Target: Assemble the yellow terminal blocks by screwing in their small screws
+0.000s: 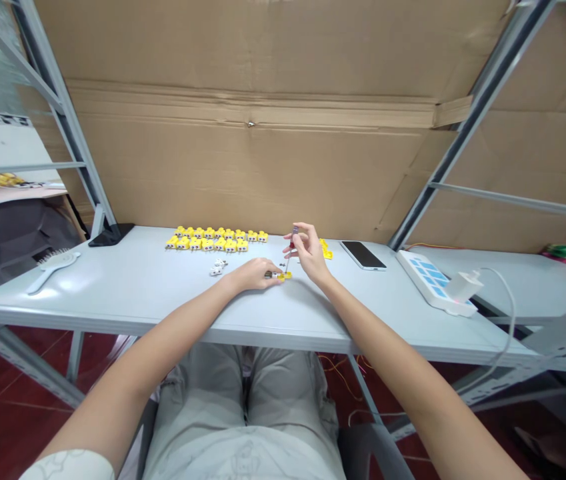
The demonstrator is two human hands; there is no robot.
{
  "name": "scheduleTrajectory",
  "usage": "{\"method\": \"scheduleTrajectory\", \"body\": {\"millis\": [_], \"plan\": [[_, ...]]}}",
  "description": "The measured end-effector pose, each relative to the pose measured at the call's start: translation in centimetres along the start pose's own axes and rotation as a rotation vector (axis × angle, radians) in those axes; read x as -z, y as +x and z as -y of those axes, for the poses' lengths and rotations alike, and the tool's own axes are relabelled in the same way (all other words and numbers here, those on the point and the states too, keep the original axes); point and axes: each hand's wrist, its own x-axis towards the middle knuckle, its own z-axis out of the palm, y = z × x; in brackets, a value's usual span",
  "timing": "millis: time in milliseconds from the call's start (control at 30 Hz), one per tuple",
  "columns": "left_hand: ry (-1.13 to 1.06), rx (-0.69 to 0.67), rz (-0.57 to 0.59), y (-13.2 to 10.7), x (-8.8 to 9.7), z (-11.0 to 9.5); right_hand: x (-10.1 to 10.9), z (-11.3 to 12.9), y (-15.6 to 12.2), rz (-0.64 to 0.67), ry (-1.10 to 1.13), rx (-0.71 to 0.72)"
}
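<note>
Two rows of yellow motors (215, 240) lie beyond as the right hand (307, 253) pinches an upright screwdriver (290, 248), tip down, over one motor (281, 276) lying crosswise in the left hand's (250, 275) grip.

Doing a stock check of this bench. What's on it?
yellow gearbox motors: over a dozen, yellow, two rows toward the back
white parts: a few, white, beside the left hand
smartphone: one, black, right of the hands
power strip: one, white and blue, right side
charger: one, white, in the power strip
hairbrush: one, white, far left
screwdriver: one, dark handle, in the right hand
left hand: one, holding a yellow part
right hand: one, holding the screwdriver
</note>
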Motion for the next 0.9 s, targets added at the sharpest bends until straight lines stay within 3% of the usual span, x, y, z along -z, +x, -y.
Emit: {"method": "scheduleTrajectory", "body": {"millis": [267, 500, 667, 900], "plan": [[-0.008, 0.009, -0.005, 0.02, 0.02, -0.01, 0.46, 0.31, 0.26, -0.037, -0.047, 0.008], [-0.006, 0.008, -0.005, 0.01, -0.03, 0.05, 0.44, -0.15, 0.45, 0.020, 0.013, 0.009], [-0.003, 0.013, -0.003, 0.03, -0.02, -0.03, 0.50, -0.23, 0.54, -0.051, -0.010, 0.032], [-0.004, 0.000, -0.008, 0.11, -0.06, 0.06, 0.32, 0.41, 0.51, 0.010, 0.027, 0.023]]}}
